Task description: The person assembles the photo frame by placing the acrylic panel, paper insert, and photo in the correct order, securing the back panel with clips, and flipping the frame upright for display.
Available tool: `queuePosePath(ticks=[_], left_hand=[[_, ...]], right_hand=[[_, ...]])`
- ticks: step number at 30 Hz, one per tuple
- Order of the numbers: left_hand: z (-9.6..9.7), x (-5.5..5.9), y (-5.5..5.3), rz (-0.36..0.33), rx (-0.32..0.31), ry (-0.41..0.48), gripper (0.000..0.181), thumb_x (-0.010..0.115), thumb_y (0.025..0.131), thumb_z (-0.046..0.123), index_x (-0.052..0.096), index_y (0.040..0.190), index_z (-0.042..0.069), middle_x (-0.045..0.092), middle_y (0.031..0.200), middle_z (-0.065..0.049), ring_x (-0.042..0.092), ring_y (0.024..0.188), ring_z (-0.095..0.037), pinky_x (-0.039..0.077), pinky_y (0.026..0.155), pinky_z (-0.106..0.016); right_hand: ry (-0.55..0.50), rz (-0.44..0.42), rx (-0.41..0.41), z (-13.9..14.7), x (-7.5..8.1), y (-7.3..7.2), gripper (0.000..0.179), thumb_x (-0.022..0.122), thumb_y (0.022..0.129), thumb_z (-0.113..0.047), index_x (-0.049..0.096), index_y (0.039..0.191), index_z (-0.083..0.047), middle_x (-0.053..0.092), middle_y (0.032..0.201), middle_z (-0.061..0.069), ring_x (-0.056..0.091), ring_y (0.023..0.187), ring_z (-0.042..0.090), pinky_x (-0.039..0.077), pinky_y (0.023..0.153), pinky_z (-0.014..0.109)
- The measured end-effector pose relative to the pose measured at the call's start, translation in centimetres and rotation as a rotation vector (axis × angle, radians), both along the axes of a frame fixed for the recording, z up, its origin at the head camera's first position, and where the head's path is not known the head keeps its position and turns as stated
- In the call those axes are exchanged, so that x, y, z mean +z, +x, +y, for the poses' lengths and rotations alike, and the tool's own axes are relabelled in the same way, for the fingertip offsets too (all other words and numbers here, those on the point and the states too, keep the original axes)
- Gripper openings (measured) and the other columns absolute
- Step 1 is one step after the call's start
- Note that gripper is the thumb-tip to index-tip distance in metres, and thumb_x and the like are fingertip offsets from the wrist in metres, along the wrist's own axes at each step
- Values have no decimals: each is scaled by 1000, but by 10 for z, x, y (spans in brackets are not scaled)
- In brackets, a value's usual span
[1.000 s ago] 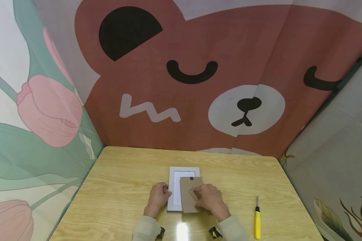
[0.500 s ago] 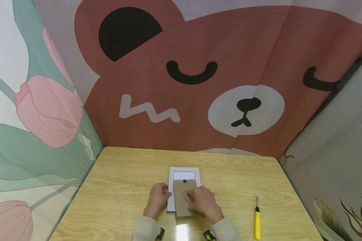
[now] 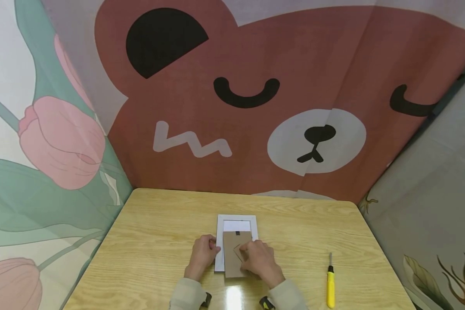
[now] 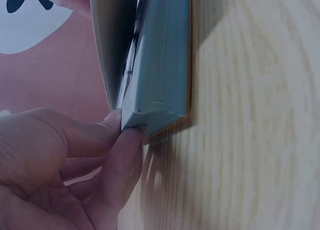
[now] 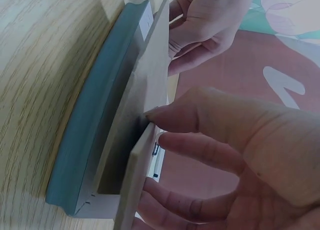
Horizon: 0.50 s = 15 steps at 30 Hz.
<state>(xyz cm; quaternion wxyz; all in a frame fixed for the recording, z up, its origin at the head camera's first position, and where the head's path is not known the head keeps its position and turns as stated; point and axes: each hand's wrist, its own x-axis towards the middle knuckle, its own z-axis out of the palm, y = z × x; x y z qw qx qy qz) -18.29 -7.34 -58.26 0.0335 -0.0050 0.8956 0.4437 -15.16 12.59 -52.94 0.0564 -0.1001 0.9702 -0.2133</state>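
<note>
A white picture frame (image 3: 219, 234) lies back side up on the table (image 3: 159, 224), white showing inside its opening. My left hand (image 3: 202, 254) pinches the frame's left edge; in the left wrist view the thumb (image 4: 90, 135) and index finger meet at a corner. Over the opening, a brown backing board (image 3: 231, 260) overhangs the frame's near edge. My right hand (image 3: 260, 260) pinches the board's stand leg (image 5: 137, 175), which sticks up from it. In the right wrist view the board (image 5: 145, 90) is tilted, with a gap between it and the frame (image 5: 95, 110).
To the right on the table lies a yellow-handled screwdriver (image 3: 330, 286), its tip pointing away from me. Behind the table hangs a cloth with a bear print (image 3: 252, 172). Patterned cloths also hang at the left and right sides.
My right hand has moved the backing board left and slightly nearer to me, over the frame's opening; in the last half second it barely moves. The left hand stays at the frame.
</note>
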Motion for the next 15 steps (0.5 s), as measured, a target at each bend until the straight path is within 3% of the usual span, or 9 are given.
queuePosePath(ticks=[9,15], left_hand=[[0,-2,0,21,-7,9,25,79,86,0,70,107,-9,62,74,-5,55,66,-13,44,56,-25],[1,0,0,-5,3,7,25,78,86,0,70,108,-8,62,75,-5,55,66,-14,44,56,-26]], right_hand=[[31,15,-17,-5,-3,-1,46,88,61,-12,81,107,-16,64,78,2,48,69,14,42,56,32],[60,20,-20,-9,-4,-3,37,88,63,-11,82,99,-16,62,74,1,49,67,15,41,56,32]])
